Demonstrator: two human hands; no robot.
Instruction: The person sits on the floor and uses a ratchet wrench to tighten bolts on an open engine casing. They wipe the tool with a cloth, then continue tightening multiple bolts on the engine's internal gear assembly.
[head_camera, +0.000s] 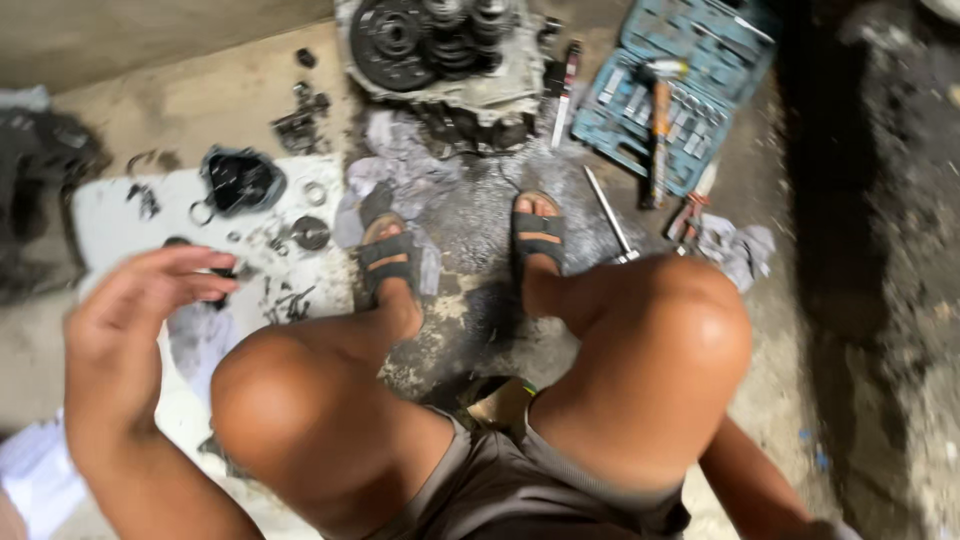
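- Left hand (125, 325): empty, fingers loosely spread, raised above the white board (110, 215).
- Small dark greasy parts (290, 300) lie scattered on that board, near the fingertips.

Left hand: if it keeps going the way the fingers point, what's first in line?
The left hand is raised, fingers pointing right, toward the foot in a dark sandal. Small dark metal parts on the white sheet seem to lie under that line. Depth is unclear; probably the sandal first.

Your left hand (125, 320) hovers raised beside your left knee, fingers (185, 262) loosely extended and slightly blurred, nothing in its grip, forearm angled up from the lower edge. Your right forearm drops behind your right knee; that hand lies out of view. You sit with both knees bent.
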